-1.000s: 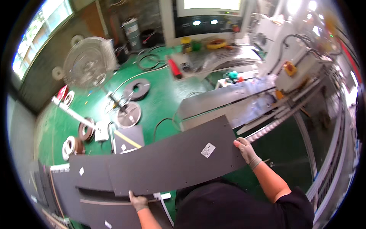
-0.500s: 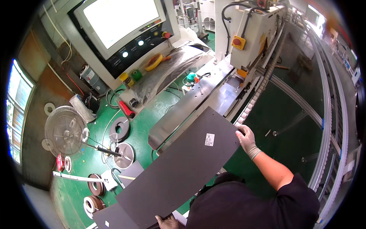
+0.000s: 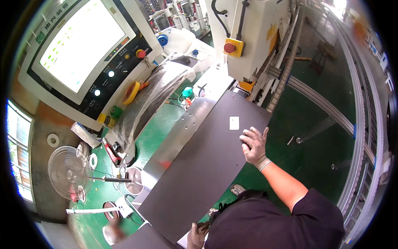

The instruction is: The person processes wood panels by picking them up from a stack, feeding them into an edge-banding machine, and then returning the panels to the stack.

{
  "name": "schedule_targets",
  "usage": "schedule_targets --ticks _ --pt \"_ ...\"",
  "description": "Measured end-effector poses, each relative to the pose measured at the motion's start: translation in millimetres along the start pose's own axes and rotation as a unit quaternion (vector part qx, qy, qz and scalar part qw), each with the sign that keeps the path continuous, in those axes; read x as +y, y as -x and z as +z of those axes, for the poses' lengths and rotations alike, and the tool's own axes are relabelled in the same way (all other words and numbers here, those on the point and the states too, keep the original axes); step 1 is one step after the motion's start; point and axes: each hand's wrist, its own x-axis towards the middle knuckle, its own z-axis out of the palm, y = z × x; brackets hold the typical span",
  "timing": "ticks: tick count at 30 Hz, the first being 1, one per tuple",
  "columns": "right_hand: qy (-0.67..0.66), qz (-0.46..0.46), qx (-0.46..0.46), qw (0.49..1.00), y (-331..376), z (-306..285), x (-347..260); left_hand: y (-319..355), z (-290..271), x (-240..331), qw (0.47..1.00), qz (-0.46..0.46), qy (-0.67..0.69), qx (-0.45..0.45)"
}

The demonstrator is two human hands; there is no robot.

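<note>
A long dark grey panel (image 3: 203, 166) with a small white label (image 3: 234, 123) lies on the machine's metal infeed table (image 3: 178, 133). My right hand (image 3: 253, 145) rests flat on the panel's right edge near the label, fingers spread. Low in the view, my left hand (image 3: 195, 235) grips the panel's near end. The panel's far end points toward the white machine head (image 3: 248, 37).
A control console with a lit screen (image 3: 83, 45) stands at the left. A red emergency button (image 3: 229, 47) sits on the machine head. A floor fan (image 3: 68, 172) and edge-band reels stand on the green floor. More dark panels (image 3: 141, 238) lie below. A conveyor rail (image 3: 360, 124) runs right.
My head has turned toward the machine. The panel has moved forward onto the infeed table, and my right hand has shifted from gripping its edge to pressing flat on top.
</note>
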Motion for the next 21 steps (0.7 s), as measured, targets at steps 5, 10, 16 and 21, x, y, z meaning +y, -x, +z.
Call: schedule_targets --ticks 5,10,16,21 --pt "0.037 -0.012 0.009 0.999 -56 -6 87 -38 95 32 0.973 0.049 -0.215 -0.064" --pt "0.196 0.003 -0.042 0.98 -98 -44 150 -76 172 45 0.943 0.036 -0.303 -0.13" --pt "0.201 0.171 -0.049 0.963 -122 -19 133 -138 223 43 0.942 0.039 -0.201 -0.266" --pt "0.102 0.097 -0.07 0.988 -18 22 -9 -39 267 80 0.86 0.162 -0.352 -0.331"
